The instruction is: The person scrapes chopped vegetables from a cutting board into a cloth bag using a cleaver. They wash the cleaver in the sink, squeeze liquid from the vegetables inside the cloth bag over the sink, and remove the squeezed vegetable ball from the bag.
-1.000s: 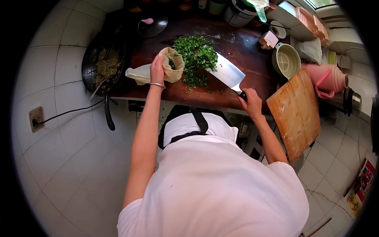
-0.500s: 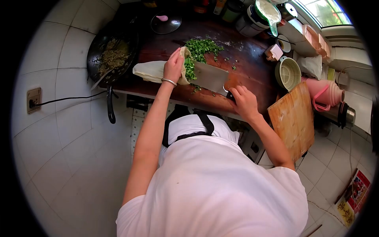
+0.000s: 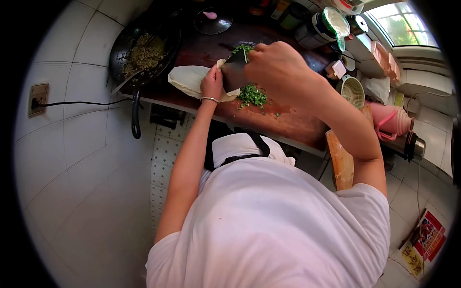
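Cloth of a pale bag (image 3: 185,79) is grasped near its mouth by the left hand (image 3: 212,85), over the near left part of the dark worktop (image 3: 302,122). A cleaver (image 3: 234,73) is held in the right hand (image 3: 274,62), the fingers curled around a handle hidden from view. Its blade is tilted at the bag's mouth; whether the cloth is touched by it cannot be told. Chopped greens (image 3: 252,96) are spread just right of the bag, with more seen beyond the blade. At the left, a wok (image 3: 120,50) is filled partly with brownish food. A glass lid (image 3: 216,27) is set at the far side. To the right, a cream basket (image 3: 354,91) and a pink flask (image 3: 391,120) are seen, and a wooden board (image 3: 342,163) is partly covered by the right arm.
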